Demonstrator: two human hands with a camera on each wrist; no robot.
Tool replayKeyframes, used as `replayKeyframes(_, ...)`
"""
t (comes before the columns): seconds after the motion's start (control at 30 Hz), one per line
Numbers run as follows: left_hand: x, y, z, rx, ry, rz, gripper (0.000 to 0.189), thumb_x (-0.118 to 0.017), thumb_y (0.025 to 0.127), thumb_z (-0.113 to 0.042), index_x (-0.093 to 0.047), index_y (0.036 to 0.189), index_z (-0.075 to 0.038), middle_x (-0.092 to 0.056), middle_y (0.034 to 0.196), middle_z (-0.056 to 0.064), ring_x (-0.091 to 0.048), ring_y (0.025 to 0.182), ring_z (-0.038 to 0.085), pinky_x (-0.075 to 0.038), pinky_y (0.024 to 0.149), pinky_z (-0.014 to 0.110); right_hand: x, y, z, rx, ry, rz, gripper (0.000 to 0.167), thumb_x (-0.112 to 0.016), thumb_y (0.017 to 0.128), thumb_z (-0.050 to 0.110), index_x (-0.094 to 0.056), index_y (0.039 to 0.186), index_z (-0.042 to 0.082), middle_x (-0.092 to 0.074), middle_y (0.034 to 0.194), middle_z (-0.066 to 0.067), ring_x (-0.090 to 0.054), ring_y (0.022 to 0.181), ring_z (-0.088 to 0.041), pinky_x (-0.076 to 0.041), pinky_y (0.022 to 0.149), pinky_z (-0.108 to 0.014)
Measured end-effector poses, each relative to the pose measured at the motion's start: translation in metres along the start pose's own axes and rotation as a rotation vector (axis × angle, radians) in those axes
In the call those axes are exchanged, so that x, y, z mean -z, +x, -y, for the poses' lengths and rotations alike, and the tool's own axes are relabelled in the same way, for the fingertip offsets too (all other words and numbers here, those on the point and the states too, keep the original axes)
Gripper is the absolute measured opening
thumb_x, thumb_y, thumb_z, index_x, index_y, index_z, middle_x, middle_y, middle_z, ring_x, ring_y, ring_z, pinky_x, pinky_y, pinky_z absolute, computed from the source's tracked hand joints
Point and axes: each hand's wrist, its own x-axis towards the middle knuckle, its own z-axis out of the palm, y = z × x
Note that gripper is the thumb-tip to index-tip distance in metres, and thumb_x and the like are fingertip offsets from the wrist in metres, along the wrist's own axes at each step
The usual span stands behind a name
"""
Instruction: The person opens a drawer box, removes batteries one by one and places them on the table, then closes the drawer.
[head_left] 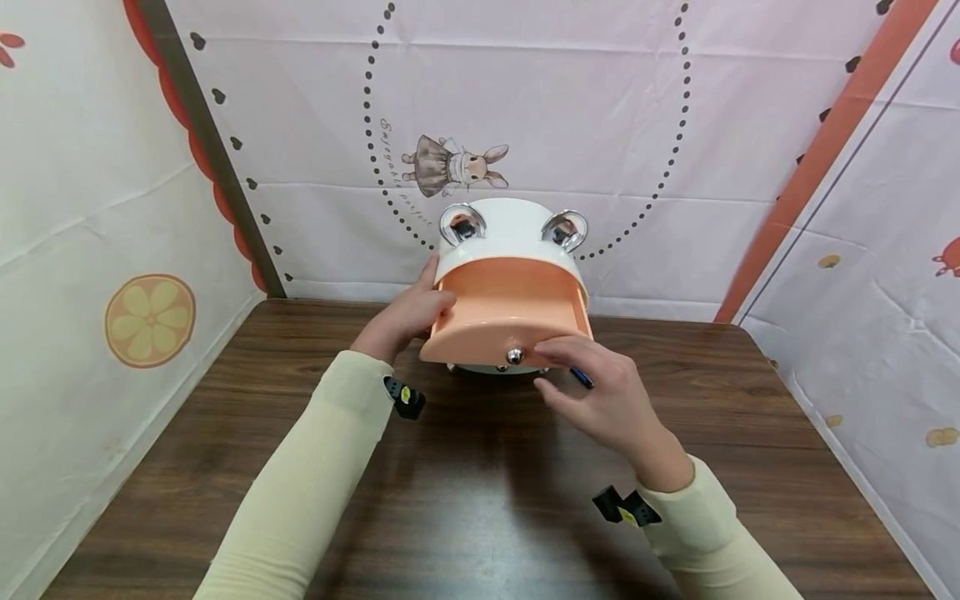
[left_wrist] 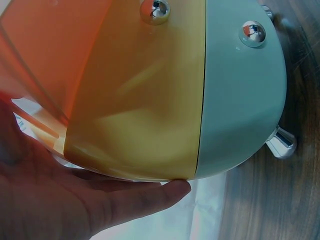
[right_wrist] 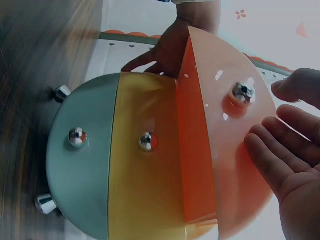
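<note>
A small rounded chest of drawers (head_left: 513, 229) has a white top and two shiny round ears. Its peach top drawer (head_left: 468, 340) is pulled out, and the part of its inside that shows holds nothing. A silver ball knob (right_wrist: 243, 92) sits on that drawer's front. Below it, the yellow drawer (right_wrist: 145, 185) and the green drawer (right_wrist: 82, 170) are closed. My left hand (head_left: 408, 317) rests along the chest's left side, fingers extended. Beside the knob, my right hand (head_left: 611, 392) has relaxed, slightly bent fingers at the peach front, thumb apart from them.
Under the chest are short silver feet (left_wrist: 282, 143) on a dark wooden table (head_left: 480, 500). A small dark blue object (head_left: 581, 377) shows beside the right hand. Printed cloth (head_left: 540, 100) hangs close behind the chest, with more cloth at both sides.
</note>
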Motion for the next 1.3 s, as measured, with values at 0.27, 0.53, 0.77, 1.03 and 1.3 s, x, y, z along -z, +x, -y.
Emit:
replayKeyframes(0.27,0.0,0.0,0.0,0.0,0.008,-0.007,0.091,-0.045,0.089,-0.02,0.018,0.151,-0.041,-0.023,0.152,0.013,-0.049,0.071,0.022,-0.046,0.056,0.032,-0.018,0.001,0.004,-0.009,-0.037,-0.08,0.026,-0.074,0.078,0.01,-0.072,0.104,0.007,-0.071,0.102,-0.002,-0.064,0.096,-0.015,-0.047,0.084,-0.018)
replayKeyframes(0.53,-0.001,-0.001,-0.001,0.006,-0.001,-0.002,0.091,-0.045,0.089,-0.021,0.018,0.15,-0.044,-0.02,0.155,0.011,-0.049,0.073,0.022,-0.046,0.056,0.032,-0.037,0.001,0.009,0.035,-0.16,-0.21,0.025,-0.073,0.076,0.008,-0.073,0.102,0.006,-0.071,0.1,-0.004,-0.065,0.095,-0.019,-0.05,0.079,-0.03)
replayKeyframes(0.77,0.001,-0.001,-0.002,-0.005,0.014,0.001,0.089,-0.045,0.091,-0.023,0.02,0.15,-0.043,-0.001,0.163,0.004,-0.046,0.109,0.03,-0.046,0.065,0.032,-0.051,0.002,0.011,0.101,-0.22,-0.277,0.022,-0.073,0.076,0.005,-0.073,0.098,0.002,-0.07,0.1,-0.01,-0.064,0.098,-0.023,-0.051,0.084,-0.034)
replayKeyframes(1.03,0.002,-0.007,-0.005,0.003,0.019,0.009,0.091,-0.044,0.09,-0.023,0.021,0.151,-0.039,0.005,0.163,0.004,-0.041,0.121,0.032,-0.048,0.072,0.034,-0.06,0.003,0.011,0.144,-0.321,-0.275,0.025,-0.075,0.075,0.001,-0.072,0.099,0.001,-0.066,0.1,-0.012,-0.061,0.096,-0.026,-0.051,0.085,-0.036)
replayKeyframes(1.3,0.004,-0.001,0.0,-0.011,-0.01,0.032,0.088,-0.044,0.091,-0.03,0.02,0.149,-0.043,0.01,0.163,-0.003,-0.031,0.134,0.031,-0.05,0.08,0.042,-0.058,0.005,0.006,0.163,-0.349,-0.27,0.02,-0.07,0.079,0.0,-0.071,0.099,0.001,-0.065,0.1,-0.013,-0.06,0.094,-0.026,-0.051,0.083,-0.035)
